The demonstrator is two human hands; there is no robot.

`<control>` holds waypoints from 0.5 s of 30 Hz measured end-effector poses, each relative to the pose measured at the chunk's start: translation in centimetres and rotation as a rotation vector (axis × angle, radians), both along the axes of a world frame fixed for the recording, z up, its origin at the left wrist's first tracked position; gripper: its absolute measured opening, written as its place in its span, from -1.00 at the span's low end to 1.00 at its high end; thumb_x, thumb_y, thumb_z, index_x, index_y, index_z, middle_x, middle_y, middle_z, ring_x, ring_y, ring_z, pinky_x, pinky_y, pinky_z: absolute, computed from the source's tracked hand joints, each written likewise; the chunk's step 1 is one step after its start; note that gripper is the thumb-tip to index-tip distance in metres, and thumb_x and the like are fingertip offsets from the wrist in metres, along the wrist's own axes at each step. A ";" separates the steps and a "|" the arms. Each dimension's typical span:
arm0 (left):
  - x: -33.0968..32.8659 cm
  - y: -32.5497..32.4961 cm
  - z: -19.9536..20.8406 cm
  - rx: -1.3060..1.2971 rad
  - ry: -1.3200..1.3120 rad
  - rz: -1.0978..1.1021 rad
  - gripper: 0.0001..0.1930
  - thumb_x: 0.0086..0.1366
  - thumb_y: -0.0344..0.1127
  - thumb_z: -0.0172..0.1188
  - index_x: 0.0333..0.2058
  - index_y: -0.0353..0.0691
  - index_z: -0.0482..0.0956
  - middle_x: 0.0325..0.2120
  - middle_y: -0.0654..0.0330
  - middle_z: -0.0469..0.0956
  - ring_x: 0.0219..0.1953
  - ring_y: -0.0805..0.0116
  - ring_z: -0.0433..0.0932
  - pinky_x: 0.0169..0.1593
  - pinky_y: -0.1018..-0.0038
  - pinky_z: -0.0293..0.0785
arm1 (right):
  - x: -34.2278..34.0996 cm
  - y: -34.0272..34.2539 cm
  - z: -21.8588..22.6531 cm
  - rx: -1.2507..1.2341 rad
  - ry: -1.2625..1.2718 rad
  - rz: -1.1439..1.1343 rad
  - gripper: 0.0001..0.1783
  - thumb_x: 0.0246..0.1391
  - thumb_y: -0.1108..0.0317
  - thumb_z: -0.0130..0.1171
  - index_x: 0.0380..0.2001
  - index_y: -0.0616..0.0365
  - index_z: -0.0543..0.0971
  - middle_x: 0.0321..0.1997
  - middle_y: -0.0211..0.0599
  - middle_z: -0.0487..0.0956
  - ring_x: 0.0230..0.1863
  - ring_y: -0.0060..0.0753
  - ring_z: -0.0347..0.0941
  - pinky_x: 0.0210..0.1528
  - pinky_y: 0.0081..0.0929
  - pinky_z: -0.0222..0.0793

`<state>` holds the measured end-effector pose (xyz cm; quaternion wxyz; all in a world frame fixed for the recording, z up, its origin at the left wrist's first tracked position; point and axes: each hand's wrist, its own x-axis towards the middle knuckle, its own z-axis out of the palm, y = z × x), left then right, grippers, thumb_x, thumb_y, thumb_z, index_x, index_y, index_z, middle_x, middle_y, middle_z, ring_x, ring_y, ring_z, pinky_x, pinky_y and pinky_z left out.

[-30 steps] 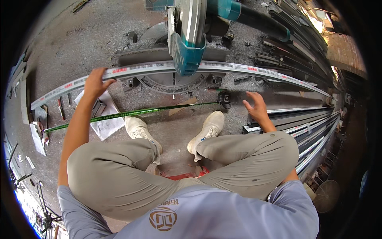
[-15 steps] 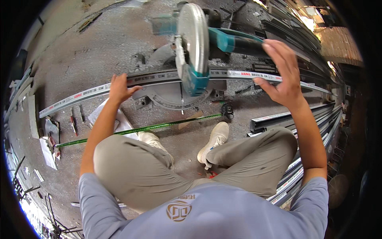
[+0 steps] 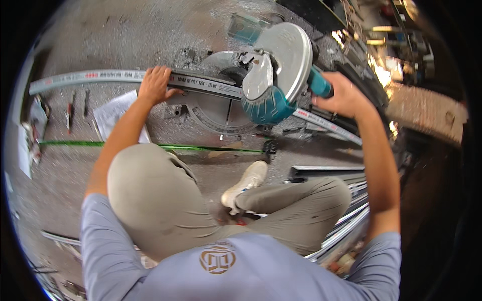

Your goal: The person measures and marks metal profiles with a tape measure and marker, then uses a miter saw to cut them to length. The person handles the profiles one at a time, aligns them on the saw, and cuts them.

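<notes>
A teal and silver mitre saw [image 3: 283, 60] stands on the floor in front of me, its round blade guard leaning to the right. Across its base lies a long metal profile [image 3: 108, 77] wrapped in printed film. My left hand [image 3: 154, 88] grips the profile left of the blade guard, fingers over the far side and thumb on the near side. On the right, my right hand [image 3: 344, 94] is closed around the saw's handle [image 3: 319, 84]. Where the blade meets the profile is hidden by the teal lower guard [image 3: 268, 106].
An extended green tape measure [image 3: 201, 147] lies along the floor between the saw and my legs. Papers [image 3: 115, 114] and a red-tipped tool [image 3: 69, 113] rest at the left. More metal profiles [image 3: 329, 169] are stacked at the right beside my knee.
My right hand has gone from spread fingers near the handle to a closed hold on it. My left hand stays on the profile. The view has turned, so the saw appears tilted and farther right.
</notes>
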<state>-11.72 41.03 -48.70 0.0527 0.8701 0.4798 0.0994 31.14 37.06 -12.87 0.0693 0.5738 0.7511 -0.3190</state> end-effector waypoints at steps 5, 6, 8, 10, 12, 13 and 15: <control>-0.4 0.4 -0.4 -0.052 -0.044 -0.022 -0.20 0.14 0.32 0.38 0.12 -0.18 0.43 -0.02 0.11 0.45 0.14 0.11 0.41 0.30 0.14 0.24 | -1.3 -6.2 -2.9 0.094 -0.083 -0.006 -0.59 -0.18 0.40 0.40 -0.18 0.23 0.62 -0.32 -0.04 0.66 -0.28 -0.03 0.61 -0.14 -0.23 0.53; -0.5 0.4 -0.2 -0.069 -0.038 -0.047 -0.21 0.15 0.31 0.38 0.14 -0.17 0.43 -0.02 0.11 0.45 0.15 0.11 0.40 0.31 0.13 0.23 | -1.3 -7.4 -4.3 0.113 -0.081 -0.006 -0.58 -0.20 0.40 0.40 -0.17 0.22 0.62 -0.29 0.00 0.66 -0.25 0.08 0.61 -0.13 -0.20 0.54; -0.7 -0.4 0.2 -0.087 0.008 -0.016 -0.23 0.20 0.33 0.34 0.14 -0.16 0.46 0.00 0.12 0.47 0.20 0.15 0.40 0.34 0.10 0.21 | -2.5 -9.7 -5.8 0.162 -0.074 -0.009 -0.58 -0.24 0.41 0.40 -0.19 0.19 0.61 -0.26 0.02 0.66 -0.20 0.19 0.61 -0.12 -0.16 0.55; -0.6 -0.5 0.8 -0.123 0.045 -0.007 -0.27 0.25 0.31 0.31 0.13 -0.18 0.46 0.03 0.12 0.48 0.25 0.15 0.38 0.41 0.03 0.14 | -4.0 -11.0 -7.0 0.217 -0.065 0.004 -0.56 -0.26 0.42 0.41 -0.18 0.17 0.61 -0.24 0.01 0.66 -0.19 0.23 0.60 -0.12 -0.10 0.55; -0.4 -0.7 0.5 -0.095 0.081 0.008 -0.26 0.25 0.30 0.32 0.12 -0.21 0.45 0.03 0.12 0.49 0.25 0.15 0.39 0.44 0.00 0.11 | -4.8 -11.7 -8.1 0.274 -0.087 0.048 -0.63 -0.21 0.46 0.36 -0.21 0.19 0.61 -0.25 0.02 0.66 -0.17 0.26 0.60 -0.14 -0.10 0.54; 0.0 -0.9 0.2 -0.081 0.099 0.005 -0.26 0.25 0.30 0.32 0.12 -0.22 0.44 0.04 0.12 0.49 0.25 0.15 0.39 0.45 -0.01 0.09 | -4.9 -12.3 -8.6 0.297 -0.074 0.038 -0.62 -0.22 0.46 0.37 -0.21 0.18 0.61 -0.25 0.01 0.66 -0.16 0.27 0.59 -0.14 -0.07 0.54; 0.3 -1.1 -0.2 -0.072 0.062 0.021 -0.24 0.21 0.28 0.37 0.11 -0.23 0.42 0.05 0.14 0.48 0.25 0.15 0.39 0.49 0.00 0.06 | -4.3 -13.1 -9.9 0.315 -0.097 0.056 -0.53 -0.27 0.39 0.46 -0.18 0.19 0.60 -0.20 -0.02 0.66 -0.15 0.22 0.60 -0.13 -0.07 0.55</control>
